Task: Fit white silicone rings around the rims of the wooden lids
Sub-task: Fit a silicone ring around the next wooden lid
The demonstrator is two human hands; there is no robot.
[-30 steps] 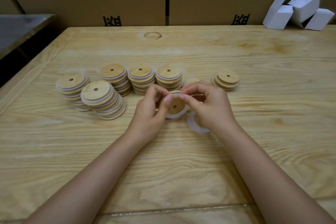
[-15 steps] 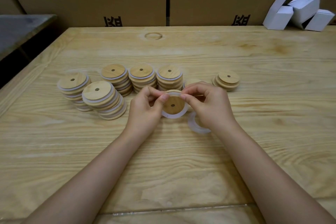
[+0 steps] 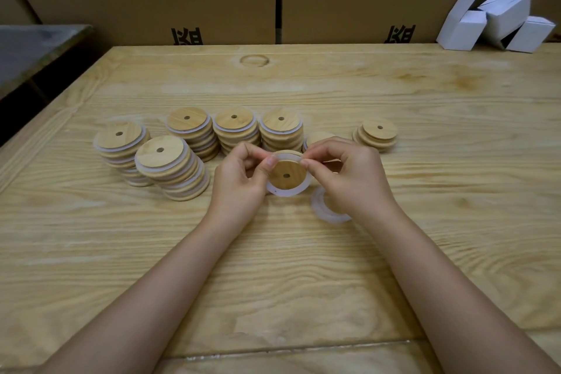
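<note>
Head view: our left hand [image 3: 239,179] and right hand [image 3: 349,173] each pinch the far edge of the white silicone ring [image 3: 291,190], likely to stretch it over the wooden lid [image 3: 287,174], tilted toward us between them. Spare rings [image 3: 329,213] lie beside the right wrist for reach; ringed stacks [image 3: 233,127] stand left, bare lids [image 3: 378,133] far right.

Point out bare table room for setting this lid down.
Free: the table behind the lid stacks up to the cardboard boxes, right of the small stack, and beside the forearms. Crowded: between left hand and right hand, with held lid, white ring, loose rings.
</note>
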